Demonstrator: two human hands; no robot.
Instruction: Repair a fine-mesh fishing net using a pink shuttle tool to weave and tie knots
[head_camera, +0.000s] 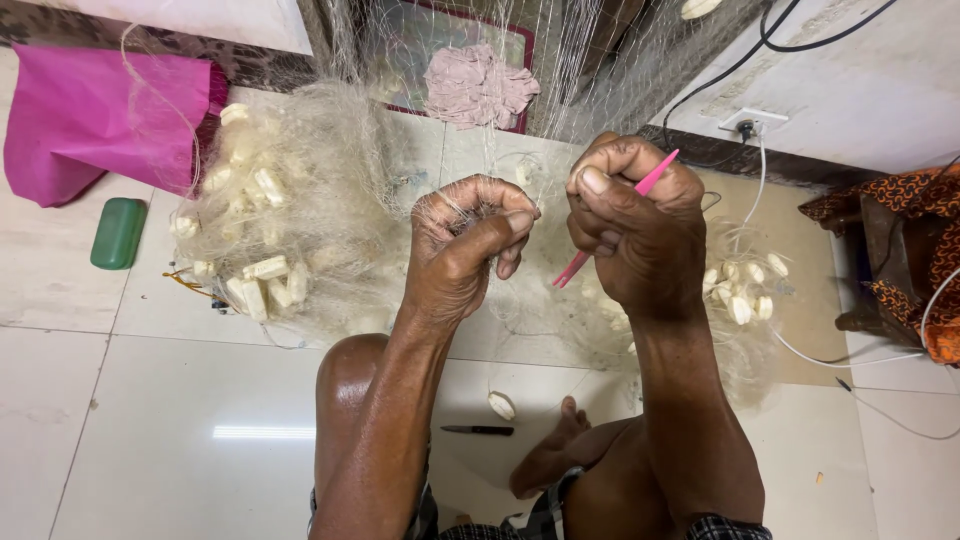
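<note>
Pinching a bunch of fine, limp fishing net (300, 200) shut in the left hand (465, 245), the right hand (635, 235) clasps a stiff pink needle (612, 222), likely easily snagged mesh heaped on the floor (150, 420).

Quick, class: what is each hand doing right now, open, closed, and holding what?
Left hand: closed, pinching a bunch of fine fishing net.
Right hand: closed around a pink netting needle.

Left hand (465, 240) pinches fine fishing net (300, 200); right hand (635, 225) grips a pink netting needle (612, 222).
</note>
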